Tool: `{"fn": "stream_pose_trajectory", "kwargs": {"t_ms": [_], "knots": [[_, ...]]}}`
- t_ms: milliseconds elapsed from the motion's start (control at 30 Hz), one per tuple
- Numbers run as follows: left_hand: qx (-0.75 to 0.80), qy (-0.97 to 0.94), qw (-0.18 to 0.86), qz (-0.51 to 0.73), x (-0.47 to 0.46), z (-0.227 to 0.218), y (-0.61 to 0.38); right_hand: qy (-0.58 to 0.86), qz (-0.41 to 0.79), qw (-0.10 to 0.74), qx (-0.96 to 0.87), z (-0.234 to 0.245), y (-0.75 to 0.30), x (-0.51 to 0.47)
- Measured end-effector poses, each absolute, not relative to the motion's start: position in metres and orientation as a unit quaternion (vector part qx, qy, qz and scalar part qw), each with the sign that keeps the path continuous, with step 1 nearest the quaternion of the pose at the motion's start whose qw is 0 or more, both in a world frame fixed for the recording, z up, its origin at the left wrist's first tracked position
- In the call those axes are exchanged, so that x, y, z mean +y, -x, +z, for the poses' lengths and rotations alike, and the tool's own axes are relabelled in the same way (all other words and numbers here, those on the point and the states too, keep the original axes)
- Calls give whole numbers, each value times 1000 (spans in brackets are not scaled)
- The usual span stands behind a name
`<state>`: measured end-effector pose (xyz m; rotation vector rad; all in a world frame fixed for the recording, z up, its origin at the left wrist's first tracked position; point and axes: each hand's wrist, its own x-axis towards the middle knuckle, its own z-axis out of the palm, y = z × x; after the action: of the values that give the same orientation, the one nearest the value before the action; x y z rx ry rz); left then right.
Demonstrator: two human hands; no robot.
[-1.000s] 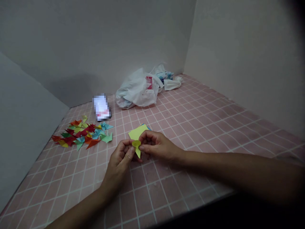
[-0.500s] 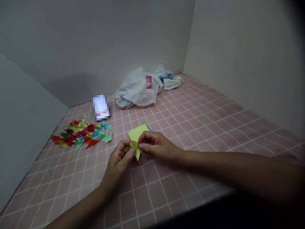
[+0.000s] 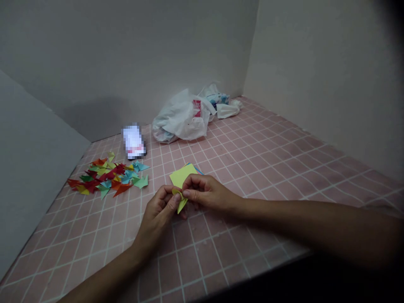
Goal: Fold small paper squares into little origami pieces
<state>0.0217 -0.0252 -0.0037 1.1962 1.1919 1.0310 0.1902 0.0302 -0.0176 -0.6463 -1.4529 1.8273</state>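
Note:
A small folded yellow origami paper is held between both hands, its pointed end hanging down toward me. My left hand pinches it from the left, thumb on top. From the right, my right hand grips its upper edge between thumb and fingers. Parts of the paper are hidden behind the fingertips. Just beyond the hands lies a stack of square paper sheets, yellow on top, with blue and pink edges peeking out at the right.
Left of the hands spreads a pile of folded paper cranes in several colours. Behind it, a lit phone leans near the wall. White plastic bags lie at the back of the pink checked tabletop. Walls enclose the back and sides.
The folded yellow paper has tilted, its lower point swinging slightly left and its upper flap now narrower. Both hands keep hold of it and have barely shifted.

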Motion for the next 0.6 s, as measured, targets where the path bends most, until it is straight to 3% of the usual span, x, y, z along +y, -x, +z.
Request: {"fn": "stream_pose_trajectory", "kwargs": {"t_ms": [600], "knots": [[530, -467, 538, 460, -27, -5, -25, 241, 736, 331, -539, -22, -186, 31]]}}
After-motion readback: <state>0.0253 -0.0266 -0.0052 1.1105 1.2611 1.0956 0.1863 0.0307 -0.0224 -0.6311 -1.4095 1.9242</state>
